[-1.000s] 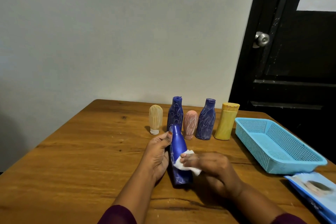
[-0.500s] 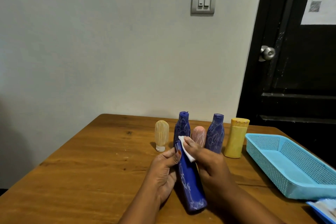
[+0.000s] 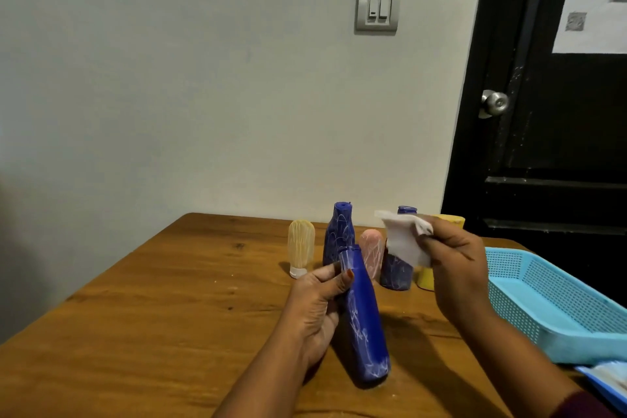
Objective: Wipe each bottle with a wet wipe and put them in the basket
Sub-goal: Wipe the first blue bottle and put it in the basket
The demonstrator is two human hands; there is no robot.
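five bottles (image 3: 336, 237) stand near the worktop's (image 3: 169, 299) far edge; left hand (image 3: 317, 305) grips blue bottle (image 3: 364, 322), right hand (image 3: 456, 268) pinches wipe (image 3: 402, 241) above it.

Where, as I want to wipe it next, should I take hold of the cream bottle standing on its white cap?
Grip the cream bottle round its wide body, above the narrow white cap, coming from its left: that side is open, and a tall blue bottle stands close on its right.
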